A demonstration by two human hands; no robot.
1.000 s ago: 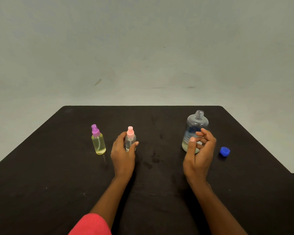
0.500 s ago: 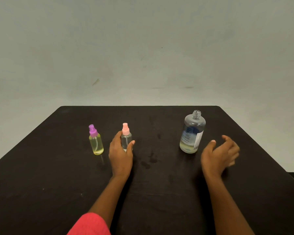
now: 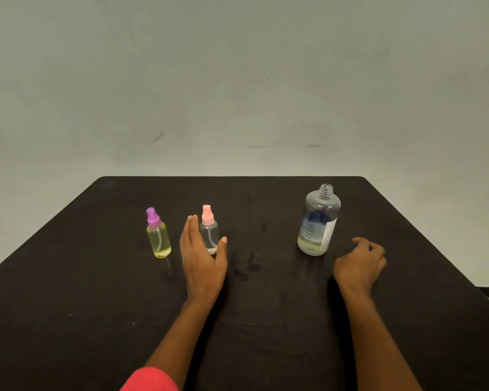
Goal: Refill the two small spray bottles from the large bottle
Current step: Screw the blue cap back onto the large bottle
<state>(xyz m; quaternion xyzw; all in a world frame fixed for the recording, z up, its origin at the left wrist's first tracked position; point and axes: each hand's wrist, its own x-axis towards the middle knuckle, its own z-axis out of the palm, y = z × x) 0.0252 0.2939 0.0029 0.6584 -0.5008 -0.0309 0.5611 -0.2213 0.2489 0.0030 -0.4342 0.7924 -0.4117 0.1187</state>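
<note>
Both forearms were extended forward, the left hand (image 3: pixel 202 258) being held open on its edge with fingers straight and thumb spread wide in a loose, unclosed grip, while the right hand (image 3: pixel 360 263) was held palm down with fingers curled loosely inward, nothing being grasped.

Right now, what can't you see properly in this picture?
From the head view:
- The bottom of the pink-capped spray bottle is hidden behind the left hand, so I cannot tell if the hand touches it.
- The words on the large bottle label are too small to read.
- Whatever lies under the right hand is covered by it.
- Both arms are cut off by the bottom edge.
</note>
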